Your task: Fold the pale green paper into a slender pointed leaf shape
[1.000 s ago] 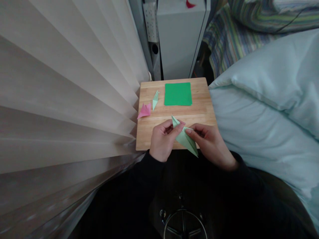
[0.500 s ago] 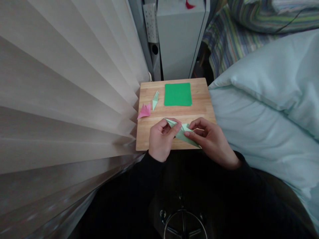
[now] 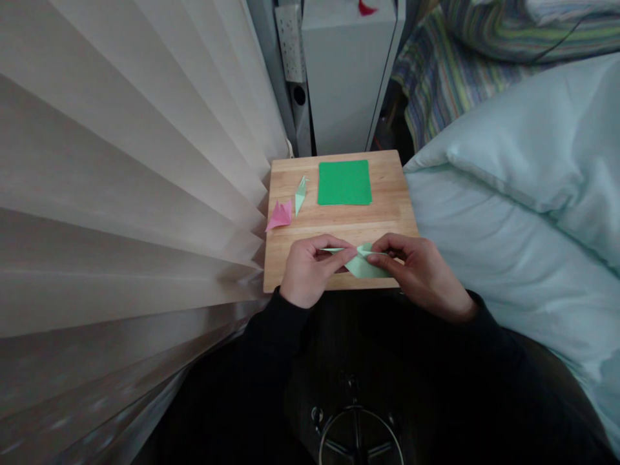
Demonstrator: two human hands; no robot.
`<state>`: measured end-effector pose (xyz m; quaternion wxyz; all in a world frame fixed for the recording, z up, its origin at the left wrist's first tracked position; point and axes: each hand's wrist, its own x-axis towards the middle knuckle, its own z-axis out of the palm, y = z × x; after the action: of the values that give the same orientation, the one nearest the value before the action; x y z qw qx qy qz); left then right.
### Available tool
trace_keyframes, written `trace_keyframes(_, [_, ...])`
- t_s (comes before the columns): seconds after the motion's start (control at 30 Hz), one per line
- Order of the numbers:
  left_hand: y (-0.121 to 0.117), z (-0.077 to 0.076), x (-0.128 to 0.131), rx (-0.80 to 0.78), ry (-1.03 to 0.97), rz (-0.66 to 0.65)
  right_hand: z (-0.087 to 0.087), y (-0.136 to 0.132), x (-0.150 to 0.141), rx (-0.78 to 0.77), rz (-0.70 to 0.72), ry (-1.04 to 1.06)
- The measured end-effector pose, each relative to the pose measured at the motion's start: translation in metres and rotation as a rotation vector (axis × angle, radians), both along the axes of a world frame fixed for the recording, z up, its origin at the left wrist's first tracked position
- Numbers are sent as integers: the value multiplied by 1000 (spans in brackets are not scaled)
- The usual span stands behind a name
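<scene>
Between my hands is a folded piece of light green origami paper [image 3: 364, 266], held over the near edge of a small wooden table [image 3: 334, 223]. My left hand [image 3: 312, 268] pinches its left part between thumb and fingers, and a thin point of paper shows there. On the other side, my right hand [image 3: 419, 268] is closed on the right part, thumb on top. Farther back lie a light green folded paper figure [image 3: 300, 196], a pink folded paper figure [image 3: 279, 215] and a stack of green paper sheets [image 3: 344, 183].
A pleated curtain [image 3: 184, 168] hangs along the table's left side. To the right, pale blue bedding [image 3: 523, 168] reaches the table's edge. Behind stands a grey cabinet [image 3: 346, 84] beside a power strip [image 3: 290, 42]. A stool base [image 3: 358, 433] shows below.
Both hands have turned the light green paper so that it lies more level. My left hand has shifted slightly left, my right hand slightly right.
</scene>
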<state>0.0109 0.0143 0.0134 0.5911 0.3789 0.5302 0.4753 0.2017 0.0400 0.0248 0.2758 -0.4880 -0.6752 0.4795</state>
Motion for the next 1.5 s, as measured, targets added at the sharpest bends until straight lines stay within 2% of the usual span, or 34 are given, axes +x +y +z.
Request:
trace_keyframes(0.23, [-1, -3, 0, -63, -60, 44, 4, 0, 2, -12, 20, 31])
trace_keyframes(0.4, [-1, -5, -2, -86, -112, 51, 7, 0, 1, -108, 31, 73])
trace_keyframes(0.57, [1, -4, -4, -79, -180, 50, 3, 0, 1, -142, -57, 110])
trace_keyframes(0.8, [2, -3, -2, -16, -136, 154, 2, 0, 0, -199, -79, 141])
trace_keyframes(1.07, [-1, -3, 2, 4, -139, 197, 0, -3, -2, -172, -102, 190])
trace_keyframes(1.3, [0, -6, 4, -82, -204, 228, 0, -4, -3, -148, -112, 231])
trace_keyframes(1.5, [1, -5, 5, -88, -240, 274, -3, -2, -2, -122, -124, 198])
